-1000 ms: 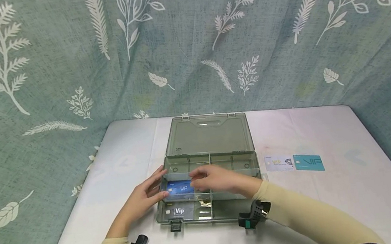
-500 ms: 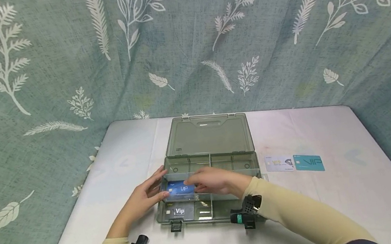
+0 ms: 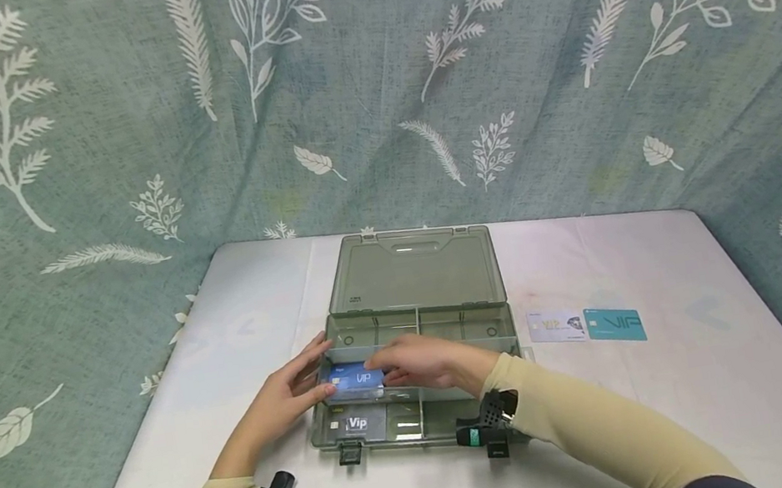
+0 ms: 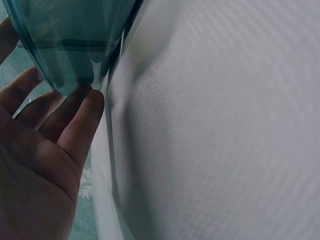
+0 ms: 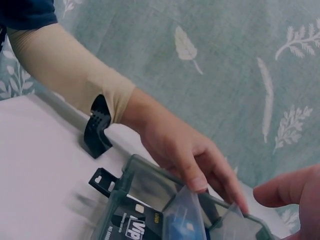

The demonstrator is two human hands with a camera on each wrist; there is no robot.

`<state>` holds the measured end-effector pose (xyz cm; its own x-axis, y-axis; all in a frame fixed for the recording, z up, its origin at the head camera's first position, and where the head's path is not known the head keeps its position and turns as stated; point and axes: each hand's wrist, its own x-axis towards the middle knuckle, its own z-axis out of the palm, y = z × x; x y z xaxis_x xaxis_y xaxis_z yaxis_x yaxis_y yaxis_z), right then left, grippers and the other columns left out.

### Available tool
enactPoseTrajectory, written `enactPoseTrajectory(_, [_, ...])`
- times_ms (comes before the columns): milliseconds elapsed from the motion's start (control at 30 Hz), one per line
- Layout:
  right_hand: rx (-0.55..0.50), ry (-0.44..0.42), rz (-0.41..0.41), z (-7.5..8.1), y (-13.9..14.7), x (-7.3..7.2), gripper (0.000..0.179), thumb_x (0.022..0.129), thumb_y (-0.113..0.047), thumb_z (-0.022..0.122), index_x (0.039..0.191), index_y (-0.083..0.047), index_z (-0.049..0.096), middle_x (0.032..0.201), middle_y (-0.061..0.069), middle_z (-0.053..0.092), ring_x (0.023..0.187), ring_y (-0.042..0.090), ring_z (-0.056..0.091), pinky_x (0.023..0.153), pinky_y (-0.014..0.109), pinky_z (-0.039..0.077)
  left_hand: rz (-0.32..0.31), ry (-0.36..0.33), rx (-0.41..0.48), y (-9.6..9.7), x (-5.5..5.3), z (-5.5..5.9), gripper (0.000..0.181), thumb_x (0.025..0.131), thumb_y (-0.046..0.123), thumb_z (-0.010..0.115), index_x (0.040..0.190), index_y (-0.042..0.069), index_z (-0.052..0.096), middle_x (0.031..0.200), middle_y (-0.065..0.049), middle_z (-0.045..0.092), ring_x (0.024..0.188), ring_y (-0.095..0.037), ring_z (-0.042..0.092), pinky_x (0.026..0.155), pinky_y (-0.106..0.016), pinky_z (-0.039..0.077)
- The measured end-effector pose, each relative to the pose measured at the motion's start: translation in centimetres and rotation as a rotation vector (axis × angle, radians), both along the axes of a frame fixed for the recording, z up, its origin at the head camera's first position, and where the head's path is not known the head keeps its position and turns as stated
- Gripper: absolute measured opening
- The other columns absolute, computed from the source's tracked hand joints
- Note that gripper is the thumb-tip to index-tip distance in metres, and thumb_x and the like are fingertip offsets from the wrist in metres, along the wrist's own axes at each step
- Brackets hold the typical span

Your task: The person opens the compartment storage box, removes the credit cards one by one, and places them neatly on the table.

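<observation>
A translucent grey-green divided box (image 3: 465, 434) lies on the table with its lid (image 3: 414, 274) folded back. My left hand (image 3: 274, 401) rests on its left end, thumb and fingers spread along the rim. In the left wrist view the left fingers (image 4: 82, 120) touch the box's outer side. My right hand (image 3: 424, 361) reaches into the middle row, forefinger at the blue VIP card (image 3: 356, 380) in the left compartment. Its other fingers are partly hidden. In the right wrist view only part of the right hand (image 5: 292, 192) shows. A dark grey Vip card (image 3: 357, 424) lies in the front-left compartment.
To the right of the box, a pale VIP card (image 3: 555, 326) and a teal VIP card (image 3: 614, 324) lie side by side on the white tabletop (image 3: 612, 405). A latch (image 3: 350, 452) sticks out at the box's front. Patterned cloth (image 3: 368, 87) hangs behind the table.
My right hand has shifted slightly down and left, its forefinger stretching out to the blue card's right part. The left hand has stayed at the box's left end.
</observation>
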<state>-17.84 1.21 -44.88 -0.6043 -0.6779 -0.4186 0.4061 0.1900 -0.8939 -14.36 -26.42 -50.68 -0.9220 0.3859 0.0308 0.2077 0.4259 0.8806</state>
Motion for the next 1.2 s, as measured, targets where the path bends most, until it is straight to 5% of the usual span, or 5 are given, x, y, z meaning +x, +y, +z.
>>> enactPoseTrajectory(467, [-0.016,0.025,-0.051,0.7,0.5,0.3,0.052,0.102,-0.011,0.054,0.139,0.022,0.041,0.138,0.035,0.052,0.135,0.046,0.048,0.118,0.047,0.04,0.007,-0.005,-0.002,-0.1,-0.1,-0.2,0.072,0.095,0.024,0.075,0.157,0.01,0.041,0.169,-0.005,0.021,0.144,-0.039,0.039,0.114,-0.043,0.04])
enactPoseTrajectory(700, [-0.03,0.048,-0.046,1.0,0.6,0.2,0.061,0.102,-0.011,0.054,0.147,0.023,0.028,0.142,0.036,0.048,0.136,0.046,0.047,0.119,0.049,0.038,0.005,0.0,0.006,-0.2,-0.3,-0.3,0.073,0.094,0.025,0.075,0.156,0.009,0.041,0.168,-0.007,0.022,0.144,-0.04,0.038,0.114,-0.043,0.04])
enactPoseTrajectory(1200, [-0.011,0.195,-0.001,1.9,0.9,0.6,0.057,0.104,-0.017,0.054,0.149,0.014,0.036,0.152,0.03,0.042,0.137,0.045,0.046,0.117,0.049,0.04,-0.003,0.0,0.012,-0.3,-0.3,-0.6,0.072,0.095,0.025,0.074,0.157,0.013,0.04,0.169,-0.004,0.02,0.145,-0.039,0.037,0.114,-0.042,0.039])
